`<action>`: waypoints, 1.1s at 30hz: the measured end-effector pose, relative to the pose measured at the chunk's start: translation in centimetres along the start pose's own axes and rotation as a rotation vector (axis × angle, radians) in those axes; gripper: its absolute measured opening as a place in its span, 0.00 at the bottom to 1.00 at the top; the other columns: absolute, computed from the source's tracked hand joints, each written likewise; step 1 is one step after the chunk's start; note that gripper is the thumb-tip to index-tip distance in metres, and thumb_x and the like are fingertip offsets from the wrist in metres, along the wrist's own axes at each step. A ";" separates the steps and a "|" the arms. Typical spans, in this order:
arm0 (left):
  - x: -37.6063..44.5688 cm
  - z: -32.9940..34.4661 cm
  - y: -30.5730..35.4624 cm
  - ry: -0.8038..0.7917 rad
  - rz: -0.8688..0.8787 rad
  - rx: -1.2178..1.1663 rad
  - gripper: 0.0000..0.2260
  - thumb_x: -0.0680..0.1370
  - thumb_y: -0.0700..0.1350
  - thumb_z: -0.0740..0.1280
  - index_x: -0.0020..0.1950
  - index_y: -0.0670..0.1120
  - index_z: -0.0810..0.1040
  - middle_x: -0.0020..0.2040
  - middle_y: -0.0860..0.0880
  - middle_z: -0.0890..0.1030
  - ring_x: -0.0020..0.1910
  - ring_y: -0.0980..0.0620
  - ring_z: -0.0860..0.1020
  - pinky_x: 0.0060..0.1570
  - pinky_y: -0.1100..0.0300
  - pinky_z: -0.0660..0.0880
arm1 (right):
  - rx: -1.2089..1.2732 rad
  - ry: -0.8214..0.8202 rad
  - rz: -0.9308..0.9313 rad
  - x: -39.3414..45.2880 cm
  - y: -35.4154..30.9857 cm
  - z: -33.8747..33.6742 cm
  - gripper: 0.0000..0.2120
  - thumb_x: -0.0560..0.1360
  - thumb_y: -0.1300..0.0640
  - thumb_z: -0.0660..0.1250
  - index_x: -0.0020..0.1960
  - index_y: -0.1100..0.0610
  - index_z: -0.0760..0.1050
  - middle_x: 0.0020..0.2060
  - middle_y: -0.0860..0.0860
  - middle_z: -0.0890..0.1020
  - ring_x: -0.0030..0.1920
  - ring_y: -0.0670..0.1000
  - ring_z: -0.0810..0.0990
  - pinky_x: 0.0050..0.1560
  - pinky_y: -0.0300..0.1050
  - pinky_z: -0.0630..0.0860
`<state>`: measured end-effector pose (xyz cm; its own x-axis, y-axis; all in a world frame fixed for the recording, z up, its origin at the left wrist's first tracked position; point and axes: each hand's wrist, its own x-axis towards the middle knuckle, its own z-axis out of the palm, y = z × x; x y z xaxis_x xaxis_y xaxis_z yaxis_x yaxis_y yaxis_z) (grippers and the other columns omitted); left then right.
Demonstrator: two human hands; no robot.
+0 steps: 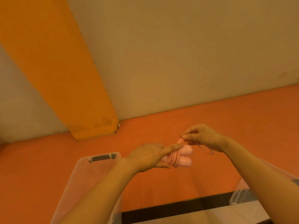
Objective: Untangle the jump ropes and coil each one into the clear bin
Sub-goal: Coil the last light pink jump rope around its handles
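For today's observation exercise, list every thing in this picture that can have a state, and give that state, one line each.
Pink jump rope: mostly coiled around its two handles, held in the air, not yet in a bin.
Left hand: grips the coiled bundle.
Right hand: pinches the loose end loop of the rope.
Clear bin: open, no lid on it.
Second clear bin: only partly in view.

Open orange floor (161,130) lies at 12 o'clock; clear bins (84,172) flank at 8 and 4 o'clock.
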<state>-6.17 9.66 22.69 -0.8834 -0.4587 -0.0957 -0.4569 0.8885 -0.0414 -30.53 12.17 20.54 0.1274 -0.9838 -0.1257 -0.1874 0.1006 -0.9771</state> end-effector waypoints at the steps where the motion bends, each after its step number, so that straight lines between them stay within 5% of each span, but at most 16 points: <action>1: -0.1 0.1 -0.3 0.006 -0.015 -0.031 0.33 0.78 0.59 0.62 0.77 0.63 0.45 0.49 0.46 0.74 0.45 0.48 0.73 0.41 0.52 0.71 | -0.007 -0.022 0.007 -0.1 0.1 -0.1 0.07 0.73 0.59 0.70 0.47 0.62 0.83 0.45 0.63 0.83 0.43 0.54 0.78 0.48 0.49 0.77; 4: -0.4 0.6 -1.0 0.032 -0.060 -0.132 0.34 0.77 0.59 0.64 0.75 0.65 0.46 0.55 0.46 0.76 0.50 0.47 0.75 0.46 0.49 0.74 | -0.041 -0.058 0.022 -0.4 0.0 -0.5 0.07 0.74 0.59 0.69 0.47 0.62 0.82 0.33 0.58 0.79 0.34 0.51 0.73 0.35 0.43 0.73; 9: -0.7 0.7 -1.9 0.056 -0.103 -0.201 0.34 0.77 0.60 0.65 0.76 0.63 0.48 0.61 0.47 0.76 0.54 0.46 0.76 0.44 0.54 0.71 | -0.037 -0.118 0.060 -0.4 0.1 -0.9 0.07 0.73 0.63 0.70 0.50 0.62 0.81 0.33 0.55 0.78 0.33 0.49 0.74 0.36 0.43 0.73; 12: -0.9 0.4 -2.2 0.062 -0.126 -0.252 0.34 0.77 0.60 0.65 0.76 0.63 0.49 0.61 0.47 0.77 0.50 0.46 0.76 0.40 0.55 0.69 | -0.022 -0.083 0.096 -0.4 0.1 -1.1 0.05 0.75 0.65 0.67 0.49 0.61 0.81 0.34 0.52 0.83 0.34 0.47 0.79 0.37 0.41 0.77; 15: -0.9 0.0 -2.6 0.103 -0.156 -0.377 0.34 0.76 0.58 0.67 0.75 0.64 0.50 0.58 0.47 0.78 0.37 0.55 0.72 0.36 0.57 0.65 | -0.015 -0.057 0.105 -0.5 0.2 -0.8 0.08 0.78 0.60 0.63 0.46 0.61 0.80 0.28 0.49 0.76 0.26 0.46 0.71 0.28 0.40 0.66; 18: -0.9 0.0 -2.8 0.129 -0.170 -0.521 0.33 0.75 0.58 0.68 0.71 0.71 0.49 0.60 0.46 0.78 0.44 0.49 0.77 0.42 0.52 0.74 | 0.151 -0.071 0.127 -0.4 0.0 -0.4 0.14 0.80 0.54 0.60 0.47 0.63 0.79 0.30 0.50 0.69 0.27 0.46 0.63 0.28 0.40 0.60; 22: -0.9 0.0 -3.4 0.161 -0.190 -0.656 0.32 0.72 0.65 0.67 0.70 0.72 0.52 0.61 0.41 0.76 0.52 0.39 0.78 0.50 0.41 0.75 | 0.234 -0.067 0.137 -0.1 -0.5 0.0 0.18 0.81 0.53 0.57 0.54 0.66 0.77 0.32 0.50 0.71 0.30 0.45 0.66 0.28 0.37 0.66; 27: -1.2 -0.2 -3.6 0.155 -0.218 -0.763 0.31 0.74 0.58 0.69 0.71 0.69 0.54 0.61 0.48 0.76 0.47 0.46 0.78 0.46 0.47 0.74 | 0.186 -0.092 0.175 -0.4 -0.7 0.1 0.19 0.81 0.56 0.58 0.38 0.53 0.82 0.30 0.46 0.76 0.29 0.42 0.71 0.39 0.40 0.74; 31: -1.4 -0.4 -3.8 0.167 -0.237 -0.843 0.30 0.76 0.54 0.69 0.70 0.68 0.55 0.63 0.51 0.74 0.48 0.53 0.78 0.50 0.52 0.75 | 0.227 -0.110 0.209 -0.4 -0.8 0.3 0.11 0.81 0.58 0.59 0.46 0.59 0.79 0.33 0.49 0.78 0.32 0.44 0.74 0.36 0.39 0.72; 33: -1.3 -0.3 -3.8 0.167 -0.253 -0.853 0.30 0.76 0.53 0.69 0.71 0.67 0.55 0.59 0.50 0.76 0.43 0.50 0.79 0.45 0.52 0.75 | 0.254 -0.121 0.234 -0.4 -0.7 0.4 0.11 0.80 0.59 0.59 0.47 0.61 0.79 0.35 0.50 0.79 0.34 0.45 0.74 0.37 0.39 0.71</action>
<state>-3.29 6.85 23.28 -0.7191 -0.6940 -0.0358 -0.5030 0.4843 0.7158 -30.03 12.52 21.21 0.2268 -0.9069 -0.3550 0.0214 0.3691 -0.9292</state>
